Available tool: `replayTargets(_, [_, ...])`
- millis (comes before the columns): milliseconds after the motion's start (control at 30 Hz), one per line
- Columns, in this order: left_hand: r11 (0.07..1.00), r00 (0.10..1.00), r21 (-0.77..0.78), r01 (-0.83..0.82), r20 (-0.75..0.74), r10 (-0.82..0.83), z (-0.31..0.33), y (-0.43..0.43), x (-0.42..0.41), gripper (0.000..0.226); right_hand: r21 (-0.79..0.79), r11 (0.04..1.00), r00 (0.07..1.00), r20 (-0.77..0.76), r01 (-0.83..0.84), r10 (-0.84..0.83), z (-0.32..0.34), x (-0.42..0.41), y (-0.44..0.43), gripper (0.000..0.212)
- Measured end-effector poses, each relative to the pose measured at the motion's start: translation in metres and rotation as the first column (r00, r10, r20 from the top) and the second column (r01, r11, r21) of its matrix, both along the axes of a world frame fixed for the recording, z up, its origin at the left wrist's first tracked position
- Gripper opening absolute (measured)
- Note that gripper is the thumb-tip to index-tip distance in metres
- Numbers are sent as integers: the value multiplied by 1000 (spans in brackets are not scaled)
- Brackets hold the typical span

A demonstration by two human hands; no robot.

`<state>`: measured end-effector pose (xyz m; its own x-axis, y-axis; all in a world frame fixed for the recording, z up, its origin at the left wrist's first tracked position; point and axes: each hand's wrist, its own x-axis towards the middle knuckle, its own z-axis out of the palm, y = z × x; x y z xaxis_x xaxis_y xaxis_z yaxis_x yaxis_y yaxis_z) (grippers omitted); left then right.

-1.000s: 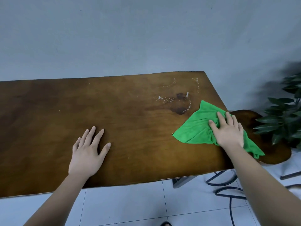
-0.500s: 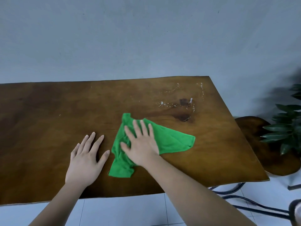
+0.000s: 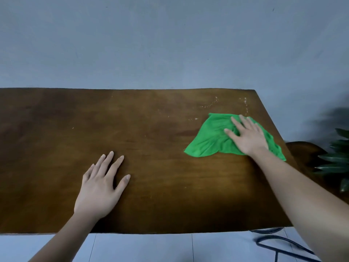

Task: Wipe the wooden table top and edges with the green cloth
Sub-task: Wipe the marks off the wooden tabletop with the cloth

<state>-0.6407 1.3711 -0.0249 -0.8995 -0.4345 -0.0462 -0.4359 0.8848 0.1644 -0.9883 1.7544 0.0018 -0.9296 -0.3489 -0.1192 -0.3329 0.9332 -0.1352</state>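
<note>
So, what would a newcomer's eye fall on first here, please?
The bright green cloth stands out, spread near the right edge of the wooden table top, with the right hand pressing flat on it. The left hand rests flat on bare wood nearer the front; pale specks dot the far right corner.

A wooden table (image 3: 151, 148) seen from above, against a grey-blue wall (image 3: 170, 44). The left hand (image 3: 100, 186) lies flat on the wood, fingers spread. The right hand (image 3: 247, 137) presses flat on a crumpled green cloth (image 3: 209, 138) near the table's right edge. Small white specks (image 3: 211, 104) dot the wood beyond the cloth. Plant leaves (image 3: 336, 157) show at far right.
</note>
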Motion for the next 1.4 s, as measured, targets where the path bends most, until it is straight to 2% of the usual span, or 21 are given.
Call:
replayTargets(167, [1000,1000,8,3,7,-4,1,0,0,86,-22,951,951,10,309,-309,-14,-24,-22,84])
replayTargets(267, [1000,1000,5,-2,14,2,1,0,0,86,16,933,932,14,361,-361,-13,-17,-77,86])
replayTargets(400, [1000,1000,13,-7,26,7,2,-1,-2,88,47,993,994,14,104,-105,-9,20,-172,85])
replayTargets(500, [1000,1000,5,2,25,-3,2,-1,-1,85,45,985,986,8,-165,165,-9,64,-241,87])
replayTargets(567, [1000,1000,6,5,10,-5,2,0,0,84,27,937,938,20,-348,347,-7,97,-276,87])
replayTargets(667, [1000,999,17,-4,41,3,4,-1,-5,91,6,818,818,34,-575,574,-8,121,-300,83])
replayTargets(733, [1000,998,20,-6,55,5,5,-3,-6,94,-2,761,761,24,-649,649,-9,112,-298,82])
replayTargets(800, [1000,999,9,-3,35,3,4,-2,-6,90,1,742,742,14,-671,671,-9,89,-286,82])
replayTargets(900, [1000,1000,28,-6,31,6,5,-1,-4,83,11,810,810,3,-586,586,-5,35,-251,85])
replayTargets(1033, [998,999,53,-19,29,18,7,-2,-7,80,12,931,931,-20,-365,365,-4,-43,-175,90])
replayTargets(1133, [999,999,44,-25,27,24,6,-2,-7,81,17,984,984,-33,-177,177,-4,-88,-112,93])
replayTargets(1267, [999,999,49,-25,29,23,7,-2,-7,83,-4,996,996,-23,88,-88,-10,-123,-52,95])
replayTargets(1400, [999,999,39,-26,35,25,10,0,-6,84,4,976,976,0,217,-217,-11,-114,-65,89])
